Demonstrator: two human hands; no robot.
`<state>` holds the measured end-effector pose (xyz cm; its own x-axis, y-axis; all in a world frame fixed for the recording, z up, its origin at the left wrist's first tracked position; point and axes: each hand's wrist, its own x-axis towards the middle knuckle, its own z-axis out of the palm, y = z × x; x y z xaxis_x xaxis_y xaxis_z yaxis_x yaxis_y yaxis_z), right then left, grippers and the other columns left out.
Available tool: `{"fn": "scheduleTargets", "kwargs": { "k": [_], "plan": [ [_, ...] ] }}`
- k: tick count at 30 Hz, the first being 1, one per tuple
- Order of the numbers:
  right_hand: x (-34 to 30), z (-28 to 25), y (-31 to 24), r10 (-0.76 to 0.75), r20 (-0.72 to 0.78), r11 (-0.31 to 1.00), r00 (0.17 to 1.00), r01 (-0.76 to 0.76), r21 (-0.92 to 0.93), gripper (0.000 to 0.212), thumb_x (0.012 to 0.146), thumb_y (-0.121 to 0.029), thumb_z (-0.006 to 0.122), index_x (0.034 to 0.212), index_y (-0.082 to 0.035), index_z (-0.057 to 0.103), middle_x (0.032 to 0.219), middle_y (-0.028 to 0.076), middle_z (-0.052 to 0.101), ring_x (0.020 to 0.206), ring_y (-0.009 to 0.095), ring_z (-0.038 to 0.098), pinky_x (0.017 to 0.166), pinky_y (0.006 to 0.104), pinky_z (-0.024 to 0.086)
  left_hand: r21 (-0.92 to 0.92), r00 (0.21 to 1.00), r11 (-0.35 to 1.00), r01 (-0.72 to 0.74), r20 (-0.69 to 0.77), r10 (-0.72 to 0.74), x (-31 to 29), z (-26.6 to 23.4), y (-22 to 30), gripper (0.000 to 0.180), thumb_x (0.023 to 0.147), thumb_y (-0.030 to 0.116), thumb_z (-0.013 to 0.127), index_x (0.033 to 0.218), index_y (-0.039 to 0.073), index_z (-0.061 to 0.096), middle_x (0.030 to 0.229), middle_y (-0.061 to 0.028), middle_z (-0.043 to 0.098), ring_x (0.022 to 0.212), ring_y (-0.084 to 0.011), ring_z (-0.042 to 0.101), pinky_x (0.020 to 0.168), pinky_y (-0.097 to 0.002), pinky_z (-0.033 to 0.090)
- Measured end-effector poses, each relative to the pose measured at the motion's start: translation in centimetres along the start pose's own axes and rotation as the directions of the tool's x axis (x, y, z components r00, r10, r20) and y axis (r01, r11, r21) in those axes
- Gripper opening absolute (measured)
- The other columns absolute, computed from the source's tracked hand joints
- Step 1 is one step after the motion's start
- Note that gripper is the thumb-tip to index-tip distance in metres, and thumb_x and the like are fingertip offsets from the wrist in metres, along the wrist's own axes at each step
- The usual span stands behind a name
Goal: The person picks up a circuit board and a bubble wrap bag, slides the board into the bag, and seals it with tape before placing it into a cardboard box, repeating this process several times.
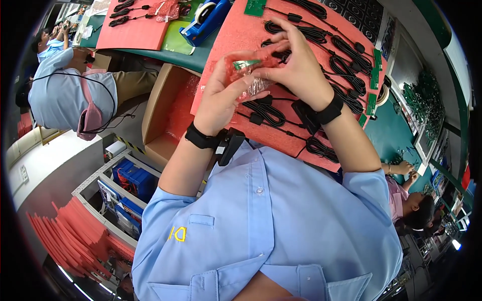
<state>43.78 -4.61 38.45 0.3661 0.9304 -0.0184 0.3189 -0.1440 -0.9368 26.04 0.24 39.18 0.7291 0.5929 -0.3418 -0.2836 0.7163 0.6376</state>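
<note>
Both hands hold a reddish clear bubble-wrap bag (pixel 271 59) above a pink foam sheet (pixel 228 37). A piece of green circuit board (pixel 245 64) shows through the bag, and black cable is visible near its right end. My left hand (pixel 219 95) grips the bag's left side with thumb and fingers. My right hand (pixel 300 70) pinches it from the right, index finger raised. On the foam beneath, coiled black cables (pixel 271 114) lie close to both wrists. Further cables (pixel 346 65) run to green circuit boards (pixel 375 70) along the sheet's right edge.
A blue tape dispenser (pixel 205 22) stands beyond the left hand. An open cardboard box (pixel 156 108) with pink lining sits left of the table. Another foam sheet (pixel 133 32) carries bagged cables. One co-worker (pixel 70 95) is at left; another's hands (pixel 401 168) work at right.
</note>
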Motion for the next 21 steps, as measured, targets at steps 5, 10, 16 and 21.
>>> {"fn": "scheduleTargets", "kwargs": {
  "k": [5, 10, 16, 21],
  "plan": [
    [1.5, -1.2, 1.8, -0.205, 0.329, 0.964, 0.922, 0.132, 0.231, 0.025, 0.071, 0.002, 0.067, 0.095, -0.006, 0.069, 0.101, 0.003, 0.060, 0.092, 0.013, 0.058, 0.077, 0.0256, 0.047, 0.068, 0.999, 0.998, -0.012, 0.044, 0.009, 0.3, -0.7, -0.4, 0.013, 0.097, 0.008, 0.039, 0.107, 0.004, 0.046, 0.121, -0.0129, 0.052, 0.112, -0.0319, 0.057, 0.088, -0.0541, 0.053],
    [1.1, -1.5, 2.8, -0.332, 0.377, 0.942, 0.865, 0.283, 0.180, 0.024, 0.071, 0.004, 0.062, 0.091, -0.006, 0.070, 0.103, 0.006, 0.061, 0.094, 0.018, 0.059, 0.081, 0.0272, 0.048, -0.211, 0.997, 0.974, 0.078, 0.008, -0.078, 0.7, 0.1, 0.0, 0.004, 0.095, 0.003, 0.042, 0.095, 0.006, 0.045, 0.110, -0.0125, 0.055, 0.103, -0.0276, 0.061, 0.079, -0.0488, 0.058],
    [-0.5, -3.7, 3.4, -0.327, 0.331, 0.943, 0.885, 0.327, 0.056, 0.027, 0.071, 0.006, 0.059, 0.092, -0.007, 0.070, 0.103, 0.007, 0.061, 0.095, 0.020, 0.059, 0.081, 0.0281, 0.048, 0.110, 0.993, 0.993, 0.043, -0.112, -0.030, 2.2, -0.3, -2.2, 0.005, 0.093, 0.002, 0.048, 0.096, 0.005, 0.046, 0.105, -0.0117, 0.056, 0.093, -0.0256, 0.064, 0.071, -0.0444, 0.060],
    [-6.9, -13.2, 2.6, -0.098, -0.380, 0.994, 0.920, 0.108, 0.007, 0.012, 0.086, -0.008, 0.063, 0.096, -0.002, 0.067, 0.101, 0.003, 0.064, 0.084, 0.011, 0.060, 0.073, 0.0247, 0.048, 0.339, 0.962, 0.941, 0.000, -0.257, 0.093, 1.8, 0.1, -0.9, 0.024, 0.094, 0.003, 0.051, 0.118, 0.003, 0.049, 0.109, -0.0124, 0.061, 0.092, -0.0230, 0.065, 0.071, -0.0386, 0.059]
  ]
}}
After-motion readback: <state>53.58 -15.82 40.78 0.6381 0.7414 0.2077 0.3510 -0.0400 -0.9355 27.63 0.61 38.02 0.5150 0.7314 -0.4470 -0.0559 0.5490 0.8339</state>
